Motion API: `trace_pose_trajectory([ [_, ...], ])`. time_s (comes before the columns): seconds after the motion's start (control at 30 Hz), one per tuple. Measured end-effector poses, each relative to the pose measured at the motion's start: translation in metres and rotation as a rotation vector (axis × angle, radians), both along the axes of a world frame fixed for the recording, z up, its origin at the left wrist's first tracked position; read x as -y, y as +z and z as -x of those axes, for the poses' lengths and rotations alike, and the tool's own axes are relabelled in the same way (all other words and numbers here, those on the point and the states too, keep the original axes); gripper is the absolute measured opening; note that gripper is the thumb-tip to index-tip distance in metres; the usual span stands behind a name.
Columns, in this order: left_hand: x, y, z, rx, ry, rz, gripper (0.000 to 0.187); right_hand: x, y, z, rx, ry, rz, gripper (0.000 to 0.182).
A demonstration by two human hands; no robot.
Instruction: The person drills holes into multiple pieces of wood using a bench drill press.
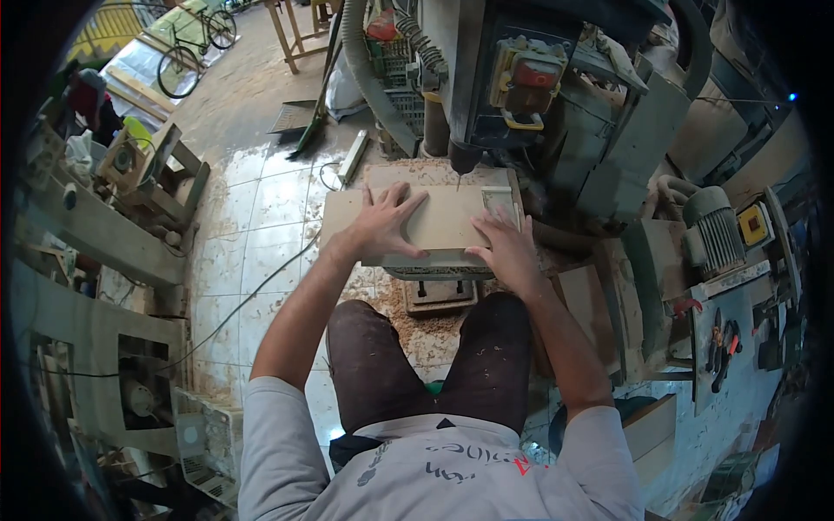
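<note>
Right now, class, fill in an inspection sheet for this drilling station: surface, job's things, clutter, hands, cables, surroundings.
Surface: machine table carries the board; sawdust lies around it.
Job's things: flat wooden board lies under the drill bit; whether the bit touches the wood cannot be told.
Clutter: sawdust pile on the floor beneath; offcut boards stacked to the right.
Hands: left hand flat on the board, fingers spread; right hand pressing on its near right corner.
Cables: thin cable runs across the tiled floor; grey hose hangs by the machine.
Surroundings: bicycle outside; electric motor at right.
</note>
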State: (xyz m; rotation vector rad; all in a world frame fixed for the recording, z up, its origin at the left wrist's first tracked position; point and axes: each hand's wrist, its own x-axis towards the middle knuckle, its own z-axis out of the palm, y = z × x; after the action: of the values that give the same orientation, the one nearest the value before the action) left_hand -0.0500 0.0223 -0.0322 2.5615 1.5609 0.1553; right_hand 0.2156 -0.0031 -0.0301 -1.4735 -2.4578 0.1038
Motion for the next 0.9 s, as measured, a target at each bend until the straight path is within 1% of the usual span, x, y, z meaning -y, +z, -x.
trace_pose_trajectory([
  [0.13,-0.006,-0.007,-0.020,0.004,0.004,-0.043,0.124,0.005,0.001,0.004,0.025,-0.001,-0.023,0.051],
  [0.2,-0.007,-0.007,-0.023,0.026,0.000,-0.027,0.124,0.016,0.000,0.009,0.021,0.080,-0.119,0.044],
  [0.23,-0.007,-0.006,-0.023,0.029,0.001,-0.025,0.124,0.024,-0.001,0.012,0.023,0.081,-0.116,0.044],
  [0.3,-0.006,-0.006,-0.021,0.036,-0.007,-0.055,0.124,0.038,0.002,0.014,-0.151,0.311,0.083,0.040],
  [0.33,-0.005,-0.005,-0.022,0.038,-0.007,-0.054,0.124,0.038,0.008,0.014,-0.149,0.311,0.084,0.040],
  [0.37,-0.005,-0.003,-0.022,0.027,-0.001,-0.037,0.124,0.037,0.015,0.012,-0.163,0.353,0.371,0.038],
  [0.43,-0.005,-0.001,-0.022,0.016,0.005,-0.019,0.124,0.033,0.019,0.008,-0.176,0.389,0.660,0.038],
  [0.5,-0.003,0.001,-0.023,0.022,0.005,-0.022,0.124,0.029,0.014,0.005,-0.504,0.179,0.256,0.032],
  [0.53,-0.003,-0.002,-0.023,0.023,0.006,-0.024,0.124,0.030,0.008,0.005,-0.502,0.181,0.255,0.032],
  [0.6,-0.006,-0.003,-0.022,0.009,-0.008,-0.018,0.124,0.032,-0.002,0.008,-0.355,0.285,-0.003,0.029],
  [0.63,-0.007,0.000,-0.022,0.010,-0.004,-0.028,0.124,0.035,0.014,0.009,-0.373,0.409,0.185,0.025],
  [0.67,-0.004,0.002,-0.024,0.018,0.010,-0.025,0.125,0.036,0.023,0.008,-0.369,0.413,0.183,0.025],
  [0.73,-0.001,0.001,-0.030,0.031,0.030,-0.028,0.125,0.031,0.034,-0.001,-0.559,0.343,0.445,0.016],
  [0.77,-0.002,0.001,-0.032,0.051,0.033,-0.020,0.126,0.019,0.040,-0.009,-0.511,0.264,0.327,0.015],
  [0.83,-0.005,-0.004,-0.032,0.089,0.032,-0.018,0.128,-0.021,0.021,-0.042,-0.957,0.149,0.259,0.018],
  [0.87,-0.004,-0.003,-0.032,0.087,0.030,-0.029,0.127,-0.038,0.043,-0.052,-1.164,0.244,0.223,0.020],
  [0.9,-0.005,-0.007,-0.032,0.090,0.025,-0.036,0.126,-0.064,0.059,-0.071,-1.048,0.150,0.041,0.022],
])
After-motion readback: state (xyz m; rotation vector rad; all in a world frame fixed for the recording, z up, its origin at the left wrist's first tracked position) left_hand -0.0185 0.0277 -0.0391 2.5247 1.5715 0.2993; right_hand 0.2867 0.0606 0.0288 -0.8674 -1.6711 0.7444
